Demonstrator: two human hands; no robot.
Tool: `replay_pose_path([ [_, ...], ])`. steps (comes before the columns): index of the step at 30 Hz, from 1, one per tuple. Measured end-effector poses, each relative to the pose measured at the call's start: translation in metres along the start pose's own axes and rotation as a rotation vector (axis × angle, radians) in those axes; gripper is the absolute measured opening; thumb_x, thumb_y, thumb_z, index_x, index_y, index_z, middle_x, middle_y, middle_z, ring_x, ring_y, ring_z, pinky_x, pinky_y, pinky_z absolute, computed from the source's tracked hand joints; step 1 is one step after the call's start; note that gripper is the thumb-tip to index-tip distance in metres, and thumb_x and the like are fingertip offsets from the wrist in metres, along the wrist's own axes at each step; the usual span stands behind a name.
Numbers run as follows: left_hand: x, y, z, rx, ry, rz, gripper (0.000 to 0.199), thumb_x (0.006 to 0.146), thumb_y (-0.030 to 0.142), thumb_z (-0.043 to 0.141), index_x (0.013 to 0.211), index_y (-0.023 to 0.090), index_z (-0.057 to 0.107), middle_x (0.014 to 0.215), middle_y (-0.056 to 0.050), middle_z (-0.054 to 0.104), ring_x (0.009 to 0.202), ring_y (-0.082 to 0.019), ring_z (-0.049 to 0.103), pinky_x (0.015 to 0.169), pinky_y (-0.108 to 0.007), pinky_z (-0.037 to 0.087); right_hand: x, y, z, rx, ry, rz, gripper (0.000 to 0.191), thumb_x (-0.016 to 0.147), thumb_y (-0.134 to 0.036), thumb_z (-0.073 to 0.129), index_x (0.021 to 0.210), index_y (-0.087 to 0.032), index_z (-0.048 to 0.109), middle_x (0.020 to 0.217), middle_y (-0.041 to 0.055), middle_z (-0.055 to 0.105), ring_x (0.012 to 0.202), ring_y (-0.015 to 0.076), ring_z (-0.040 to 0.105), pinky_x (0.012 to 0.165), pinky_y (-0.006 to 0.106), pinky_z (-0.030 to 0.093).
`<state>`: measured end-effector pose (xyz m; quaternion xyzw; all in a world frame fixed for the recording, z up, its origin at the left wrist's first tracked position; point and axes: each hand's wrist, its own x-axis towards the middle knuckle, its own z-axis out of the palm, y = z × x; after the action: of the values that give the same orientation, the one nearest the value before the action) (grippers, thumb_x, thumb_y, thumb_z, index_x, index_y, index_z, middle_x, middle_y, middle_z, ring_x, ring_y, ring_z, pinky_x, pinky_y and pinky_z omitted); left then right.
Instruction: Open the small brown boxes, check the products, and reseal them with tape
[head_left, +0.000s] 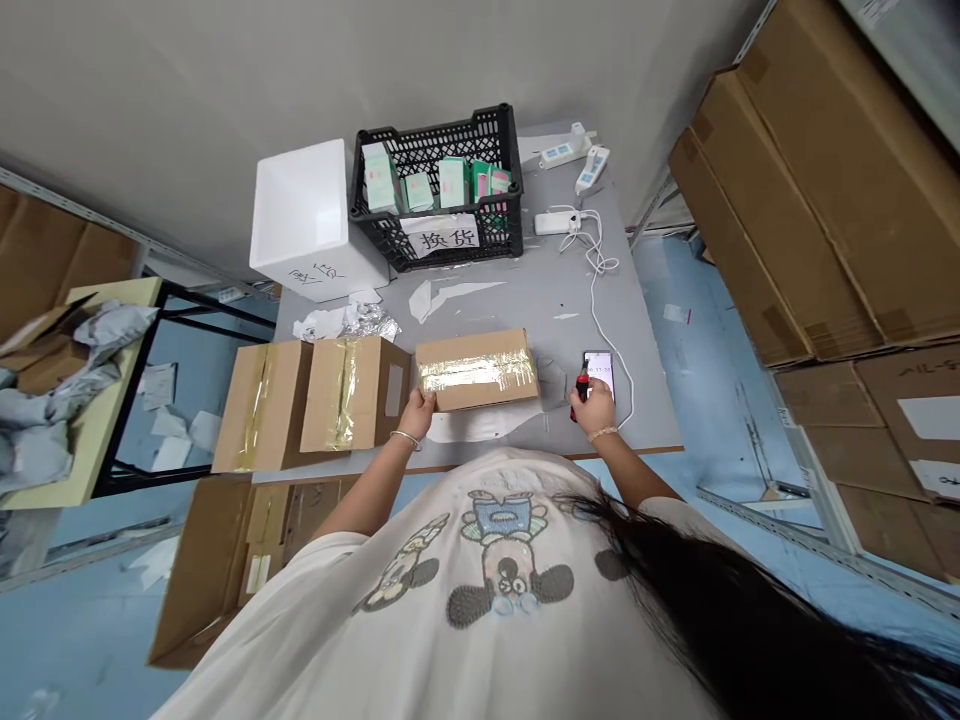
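A taped cardboard box (478,372) lies in front of me on the grey table (517,297). Shiny yellowish tape runs along its top. My left hand (417,412) grips its near left corner, thumb on the side and the other fingers partly hidden. In my right hand (596,408) is a red-and-black utility knife (581,386), held upright in closed fingers to the right of the box. Behind that hand lies a phone (602,366) with a lit screen, partly covered. Two more taped boxes, a nearer one (352,393) and a farther one (262,405), stand left of my left hand.
At the back are a black crate (442,240) of green-and-white packs and a white foam box (300,215). Power strips (557,222) and a white cable (595,300) lie at right. Crumpled wrapping (349,322) is at left. Stacked cartons (795,220) line the right side; an open carton (199,580) is below left.
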<state>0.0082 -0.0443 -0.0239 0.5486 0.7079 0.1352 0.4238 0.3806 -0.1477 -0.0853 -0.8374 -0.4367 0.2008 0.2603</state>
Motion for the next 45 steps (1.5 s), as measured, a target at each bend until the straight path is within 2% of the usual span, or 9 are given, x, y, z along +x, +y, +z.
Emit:
replay_pose_path([
  [4, 0.011, 0.011, -0.007, 0.067, 0.123, 0.053, 0.076, 0.082, 0.031, 0.059, 0.147, 0.011, 0.027, 0.150, -0.022, 0.039, 0.142, -0.033, 0.035, 0.116, -0.047, 0.031, -0.010, -0.017, -0.011, 0.397, -0.080, -0.028, 0.038, 0.093, -0.044, 0.041, 0.119, -0.017, 0.047, 0.095, 0.0105, 0.068, 0.089, 0.0231, 0.066, 0.083, 0.036, 0.051],
  [8, 0.015, 0.039, -0.007, 0.348, 0.175, 0.311, 0.085, 0.082, 0.034, 0.058, 0.152, 0.007, 0.019, 0.161, -0.023, 0.016, 0.151, -0.033, 0.009, 0.121, -0.051, 0.018, -0.017, -0.050, -0.013, 0.615, -0.201, -0.002, 0.041, 0.097, -0.051, 0.031, 0.117, -0.021, 0.050, 0.092, 0.0069, 0.067, 0.070, 0.0174, 0.065, 0.068, 0.031, 0.054],
  [12, 0.014, 0.086, 0.014, 0.674, -0.013, 0.571, 0.080, 0.087, 0.052, 0.050, 0.154, 0.016, 0.023, 0.164, -0.015, 0.006, 0.151, -0.038, 0.001, 0.118, -0.060, 0.009, -0.018, -0.080, -0.013, 0.657, -0.218, 0.135, 0.042, 0.097, -0.052, 0.033, 0.116, -0.021, 0.054, 0.082, 0.0054, 0.066, 0.060, 0.0167, 0.064, 0.054, 0.027, 0.052],
  [15, 0.015, 0.123, 0.041, 0.835, -0.207, 0.720, 0.101, 0.081, 0.070, 0.049, 0.158, 0.017, 0.010, 0.165, -0.014, 0.001, 0.150, -0.038, -0.005, 0.118, -0.060, 0.002, -0.017, -0.091, -0.014, 0.685, -0.212, 0.244, 0.040, 0.096, -0.053, 0.036, 0.109, -0.020, 0.056, 0.081, 0.0058, 0.066, 0.057, 0.0166, 0.064, 0.046, 0.026, 0.049],
  [19, 0.019, 0.155, 0.071, 0.932, -0.342, 0.689, 0.137, 0.058, 0.083, 0.062, 0.158, 0.015, -0.003, 0.164, -0.019, -0.003, 0.148, -0.044, -0.008, 0.114, -0.067, -0.003, -0.019, -0.092, -0.019, 0.737, -0.228, 0.325, 0.035, 0.091, -0.050, 0.050, 0.107, -0.020, 0.056, 0.082, 0.0044, 0.067, 0.060, 0.0157, 0.065, 0.046, 0.024, 0.049],
  [24, 0.015, 0.155, 0.076, 0.979, -0.392, 0.693, 0.155, 0.042, 0.079, 0.074, 0.157, 0.015, -0.008, 0.163, -0.021, -0.008, 0.147, -0.049, -0.009, 0.112, -0.071, -0.001, -0.030, -0.083, -0.021, 0.734, -0.194, 0.288, 0.031, 0.085, -0.034, 0.059, 0.113, -0.020, 0.058, 0.086, 0.0040, 0.069, 0.069, 0.0162, 0.067, 0.061, 0.028, 0.056],
  [28, 0.007, 0.146, 0.073, 1.002, -0.423, 0.768, 0.153, 0.043, 0.075, 0.076, 0.157, 0.016, -0.007, 0.163, -0.020, -0.007, 0.147, -0.048, -0.009, 0.112, -0.070, -0.001, -0.038, -0.076, -0.017, 0.623, -0.124, 0.247, 0.037, 0.087, -0.034, 0.059, 0.121, -0.020, 0.056, 0.088, 0.0038, 0.069, 0.072, 0.0166, 0.067, 0.062, 0.028, 0.056],
  [34, 0.006, 0.145, 0.073, 0.984, -0.409, 0.794, 0.148, 0.045, 0.077, 0.074, 0.158, 0.018, -0.003, 0.164, -0.020, 0.000, 0.147, -0.048, -0.005, 0.114, -0.066, 0.000, -0.034, -0.082, -0.023, 0.345, -0.202, 0.149, 0.025, 0.090, -0.039, 0.055, 0.103, -0.020, 0.064, 0.072, 0.0004, 0.066, 0.052, 0.0130, 0.057, 0.052, 0.024, 0.046],
  [45, 0.012, 0.141, 0.071, 0.962, -0.438, 0.765, 0.150, 0.049, 0.081, 0.070, 0.156, 0.014, -0.012, 0.163, -0.018, -0.012, 0.147, -0.045, -0.016, 0.113, -0.066, -0.007, -0.005, -0.090, -0.035, 0.164, -0.274, -0.024, 0.032, 0.092, -0.038, 0.051, 0.108, -0.018, 0.072, 0.075, 0.0031, 0.071, 0.067, 0.0165, 0.063, 0.067, 0.025, 0.047],
])
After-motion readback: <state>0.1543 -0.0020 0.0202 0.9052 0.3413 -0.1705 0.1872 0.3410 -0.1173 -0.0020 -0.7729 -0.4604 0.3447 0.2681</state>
